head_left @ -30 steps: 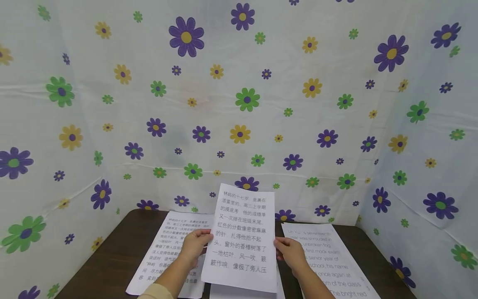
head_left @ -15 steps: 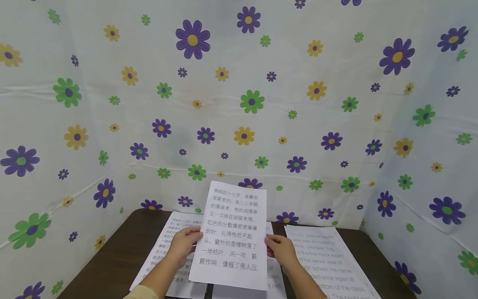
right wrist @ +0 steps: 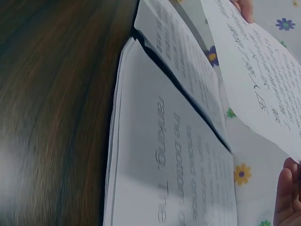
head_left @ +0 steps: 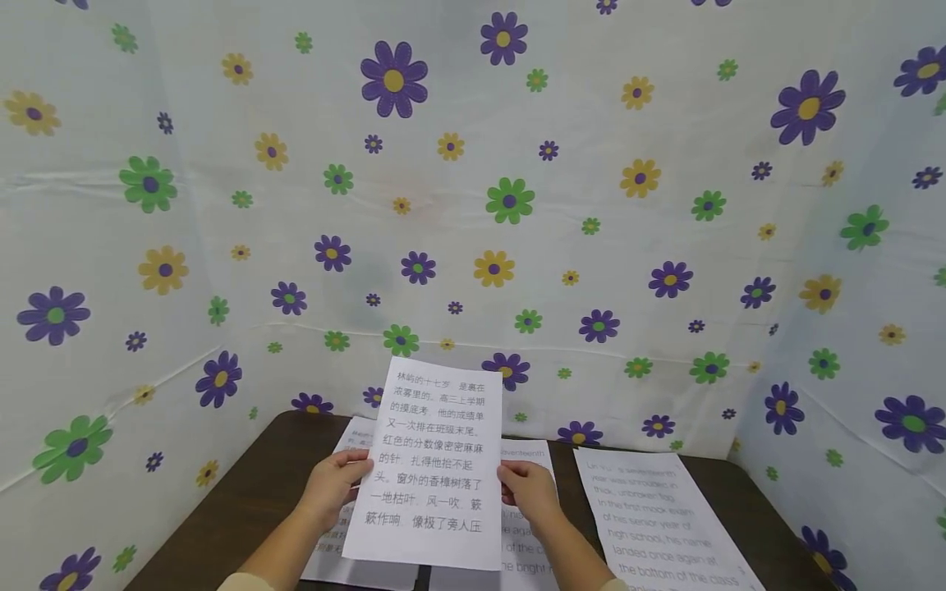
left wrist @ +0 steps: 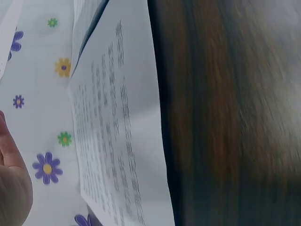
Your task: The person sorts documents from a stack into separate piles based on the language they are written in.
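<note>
Both hands hold up a printed sheet of paper (head_left: 429,468) covered in large Chinese text, tilted toward the head camera above the table. My left hand (head_left: 334,486) pinches its left edge, thumb in front. On the opposite edge my right hand (head_left: 530,491) pinches it at about the same height. In the right wrist view the raised sheet (right wrist: 258,70) hangs above the stacks, with fingertips of the right hand (right wrist: 288,197) at its lower edge. Only part of the left hand (left wrist: 13,174) shows at the border of the left wrist view.
Below the sheet, a Chinese-text stack (head_left: 362,573) lies on the left of the dark wooden table (head_left: 244,501). An English-text stack (head_left: 528,525) lies in the middle, partly covered from view, and another English-text stack (head_left: 658,525) at right. Flower-patterned cloth (head_left: 458,205) encloses the back and sides.
The held sheet and both hands have shifted left in the head view, uncovering more of the middle stack. The background has slid slightly right. Both hands keep their grip.
</note>
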`<state>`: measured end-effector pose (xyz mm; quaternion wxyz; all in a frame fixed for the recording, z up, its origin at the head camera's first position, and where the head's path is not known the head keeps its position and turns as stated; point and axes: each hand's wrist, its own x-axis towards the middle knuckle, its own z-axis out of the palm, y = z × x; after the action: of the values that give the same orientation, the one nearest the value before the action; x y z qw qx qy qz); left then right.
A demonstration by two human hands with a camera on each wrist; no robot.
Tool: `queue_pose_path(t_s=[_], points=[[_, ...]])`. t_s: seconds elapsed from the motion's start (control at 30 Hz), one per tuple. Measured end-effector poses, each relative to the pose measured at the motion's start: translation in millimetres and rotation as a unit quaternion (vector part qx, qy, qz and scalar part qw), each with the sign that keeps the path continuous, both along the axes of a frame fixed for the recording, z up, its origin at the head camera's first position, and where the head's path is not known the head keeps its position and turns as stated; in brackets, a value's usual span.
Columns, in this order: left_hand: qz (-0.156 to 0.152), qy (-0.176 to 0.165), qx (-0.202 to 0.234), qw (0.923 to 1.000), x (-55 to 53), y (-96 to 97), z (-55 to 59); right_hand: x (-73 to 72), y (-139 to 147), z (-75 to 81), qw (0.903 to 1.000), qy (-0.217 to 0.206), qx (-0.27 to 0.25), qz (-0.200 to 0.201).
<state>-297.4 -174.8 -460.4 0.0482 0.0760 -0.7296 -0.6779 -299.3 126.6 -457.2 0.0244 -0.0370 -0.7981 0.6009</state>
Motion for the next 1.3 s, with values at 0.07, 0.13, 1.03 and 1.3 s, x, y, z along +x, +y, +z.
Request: queue_pose_path(t_s=[0.07,0.13,1.03,1.3], points=[[0.005,0.0,-0.007,1.0,2.4,-7.0,0.1,-0.5,-7.3,-0.5,0.9999,-0.001,-0.002,0.01],[0.011,-0.004,-0.01,0.9999,4.2,-14.0,-0.5,-1.1,-14.6,-1.4,0.9999,-0.001,-0.005,0.016],[0.041,-0.039,-0.029,0.998,13.3,-79.1,-25.9,-3.4,-84.0,-17.2,0.9976,-0.041,-0.03,0.046],[0.051,-0.054,-0.058,0.9956,9.8,-87.7,-37.1,-5.8,-93.7,-26.8,0.9972,-0.057,-0.018,0.044]])
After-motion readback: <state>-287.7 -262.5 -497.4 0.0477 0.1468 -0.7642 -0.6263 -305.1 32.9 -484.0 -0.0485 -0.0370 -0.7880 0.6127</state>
